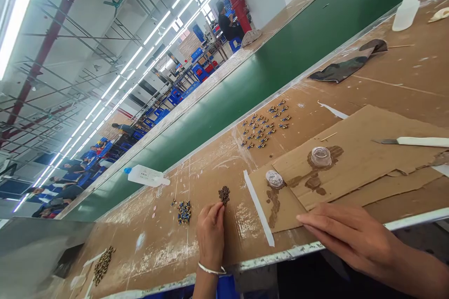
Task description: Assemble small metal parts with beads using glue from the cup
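My left hand (211, 229), with a bangle at the wrist, has its thumb and forefinger pinched together at the near edge of a small heap of dark brown pieces (223, 195). Whether a piece is between those fingertips is hidden. My right hand (345, 231) is closed, its fingertips pressed together over the near edge of a cardboard sheet (372, 159); what they hold, if anything, does not show. On the cardboard are a whitish round cap (274, 179) and a clear shallow cup (321, 156), with wet brown stains around them.
Small blue-and-yellow parts (264, 126) stand spread out; others lie in a pile (184, 212). Brassy pieces (104, 265) lie far left. Around are a white bottle (147, 175), another bottle (407, 4), a white-handled knife (417, 141) and a dark cloth (347, 65). Beyond runs a green belt (273, 74).
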